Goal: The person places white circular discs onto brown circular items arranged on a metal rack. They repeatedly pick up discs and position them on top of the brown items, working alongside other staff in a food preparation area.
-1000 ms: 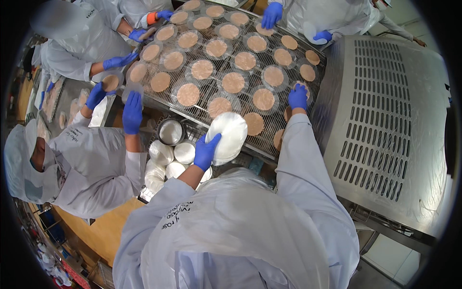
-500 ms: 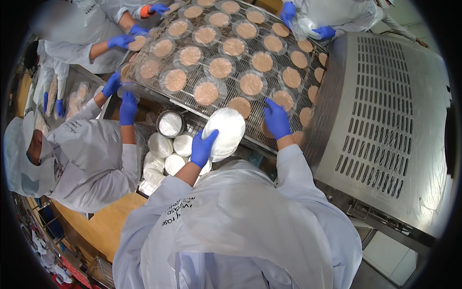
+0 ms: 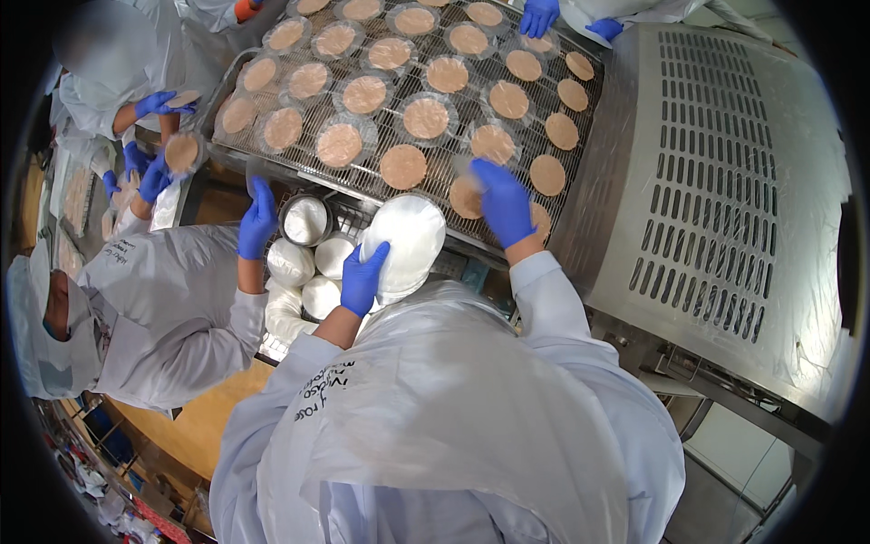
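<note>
My left hand, in a blue glove, grips a thick stack of round white film sheets in front of the conveyor. Over the near right part of the wire belt, my right hand, gloved too, reaches in with its fingers pointing left. It partly covers a bare round pinkish patty. Motion smears these fingers, and a faint translucent patch shows at their tips; whether they hold a sheet is unclear. Just beyond lies a patty with a clear round sheet on it. Another patty, to the left, is bare.
Left of my stack, a wire crate holds more stacks of white rounds and a round metal tin. A slotted steel machine housing stands at right. Co-workers' gloved hands work at left and at the far edge.
My right hand has moved off the sheet-covered patty to the bare patty nearer me. My left hand still holds the stack. The view has shifted, and co-workers' hands at left have moved.
</note>
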{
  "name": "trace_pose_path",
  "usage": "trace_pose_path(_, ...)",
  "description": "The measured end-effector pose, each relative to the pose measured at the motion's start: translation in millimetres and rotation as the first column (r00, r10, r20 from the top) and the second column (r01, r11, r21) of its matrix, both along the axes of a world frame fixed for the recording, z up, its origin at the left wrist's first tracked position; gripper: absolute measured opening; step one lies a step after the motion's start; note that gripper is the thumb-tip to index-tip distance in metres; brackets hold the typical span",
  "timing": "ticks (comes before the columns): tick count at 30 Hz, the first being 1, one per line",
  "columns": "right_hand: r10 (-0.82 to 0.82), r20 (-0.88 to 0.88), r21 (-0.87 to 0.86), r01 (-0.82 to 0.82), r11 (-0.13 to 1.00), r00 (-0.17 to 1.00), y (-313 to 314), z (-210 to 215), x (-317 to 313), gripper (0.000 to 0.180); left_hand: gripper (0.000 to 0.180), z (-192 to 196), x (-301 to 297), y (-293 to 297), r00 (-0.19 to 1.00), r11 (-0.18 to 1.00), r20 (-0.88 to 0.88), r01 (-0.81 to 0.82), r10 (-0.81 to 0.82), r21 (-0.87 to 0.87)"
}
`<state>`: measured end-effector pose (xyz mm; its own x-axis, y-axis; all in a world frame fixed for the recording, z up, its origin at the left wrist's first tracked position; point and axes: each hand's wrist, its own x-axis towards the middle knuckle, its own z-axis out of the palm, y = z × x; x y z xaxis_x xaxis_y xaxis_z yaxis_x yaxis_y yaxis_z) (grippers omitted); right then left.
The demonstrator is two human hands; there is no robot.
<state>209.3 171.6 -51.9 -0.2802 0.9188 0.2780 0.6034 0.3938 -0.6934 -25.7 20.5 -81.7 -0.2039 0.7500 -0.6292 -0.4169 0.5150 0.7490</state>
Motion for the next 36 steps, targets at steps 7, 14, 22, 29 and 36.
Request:
trace_pose_path(7, -0.111, 0.421, -0.03, 0.137, 0.99, 0.9, -57.2, 1.6, 67.4, 0.028, 0.036, -4.8, 7.5, 1.0, 0.998, 0.999, 0.044, -0.047, 0.047, 0.003)
trace_pose_path(14, 0.127, 0.165, -0.763, 0.045, 0.645, 0.978, -40.3, 50.3, -29.7, 0.037, 0.034, -6.3, 32.3, 17.6, 0.993, 0.988, 0.115, -0.04, 0.023, 0.152)
trace_pose_path(22, -0.416, 0.255, -0.321, 0.482, 0.815, 0.873, 130.3, 10.7, 70.2, 0.021, 0.038, 5.4, 34.9, 14.8, 0.997, 0.991, 0.01, -0.076, 0.075, 0.11)
trace_pose_path(29, -0.224, 0.295, 0.235, 0.157, 0.959, 0.929, 134.2, -92.1, 94.1, 0.029, 0.039, 2.7, 55.0, 11.5, 0.997, 0.996, 0.041, -0.063, 0.06, 0.065)
trace_pose_path(36, -0.019, 0.016, -0.234, 0.022, 0.972, 1.0, 5.8, -23.0, 24.9, 0.025, 0.037, -8.6, 55.3, 29.1, 0.999, 0.994, -0.006, -0.041, 0.042, 0.099)
